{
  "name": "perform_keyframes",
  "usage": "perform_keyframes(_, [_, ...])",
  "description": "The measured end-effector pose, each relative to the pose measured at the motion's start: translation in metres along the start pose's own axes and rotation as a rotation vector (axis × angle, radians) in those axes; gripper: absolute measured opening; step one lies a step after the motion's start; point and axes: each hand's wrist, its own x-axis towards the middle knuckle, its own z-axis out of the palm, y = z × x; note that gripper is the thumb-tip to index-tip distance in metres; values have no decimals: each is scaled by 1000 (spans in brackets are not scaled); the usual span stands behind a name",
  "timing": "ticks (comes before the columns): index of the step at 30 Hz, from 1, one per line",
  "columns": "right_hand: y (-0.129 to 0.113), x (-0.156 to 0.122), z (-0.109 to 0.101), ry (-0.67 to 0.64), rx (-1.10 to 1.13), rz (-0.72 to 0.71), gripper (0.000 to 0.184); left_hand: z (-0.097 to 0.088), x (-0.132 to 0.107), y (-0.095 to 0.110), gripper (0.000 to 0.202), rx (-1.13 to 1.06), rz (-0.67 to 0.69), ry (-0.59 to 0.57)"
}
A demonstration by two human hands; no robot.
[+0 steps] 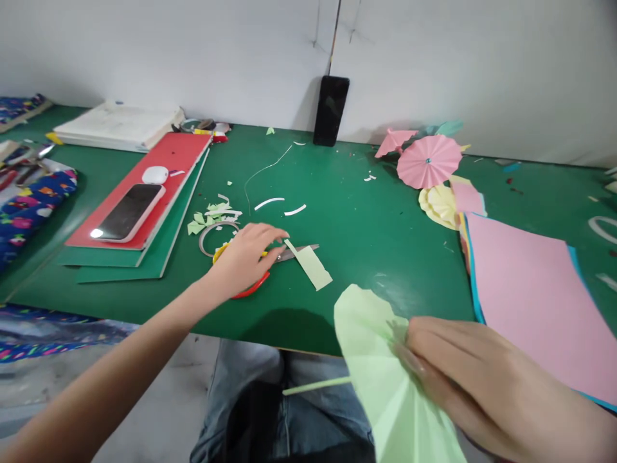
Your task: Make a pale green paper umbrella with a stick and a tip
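Head view: left fingers [274, 237] close over scissors [301, 249], right fingers [418, 368] pinch green fan [371, 347]

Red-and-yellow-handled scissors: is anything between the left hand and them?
Nothing visible: the left hand lies on the red-and-yellow-handled metal scissors. A pale green paper strip crosses their blades.

The single head-worn view looks forward and down across the green-topped flat bench [366, 225] from above its near edge (blue denim lap [250, 392] just below), facing the plain white wall [482, 58] behind the far edge.
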Motion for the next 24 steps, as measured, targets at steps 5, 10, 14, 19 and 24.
perform_keyframes(5, [2,8,5,-72,-107,-111,28,-2,31,-19,30,44,16,-189])
perform_keyframes(10, [4,28,22,-180,-87,-172,20,13,40,-19,36,148,-78,-222])
perform_keyframes(14, [5,44,38,-235,-56,-250,9,19,38,-4,34,252,-72,-163])
perform_keyframes(19, [6,51,46,-320,-89,-317,10,30,23,16,34,198,6,-102])
perform_keyframes(24, [8,42,47,-274,-89,-289,10,51,28,12,39,39,-35,-67])
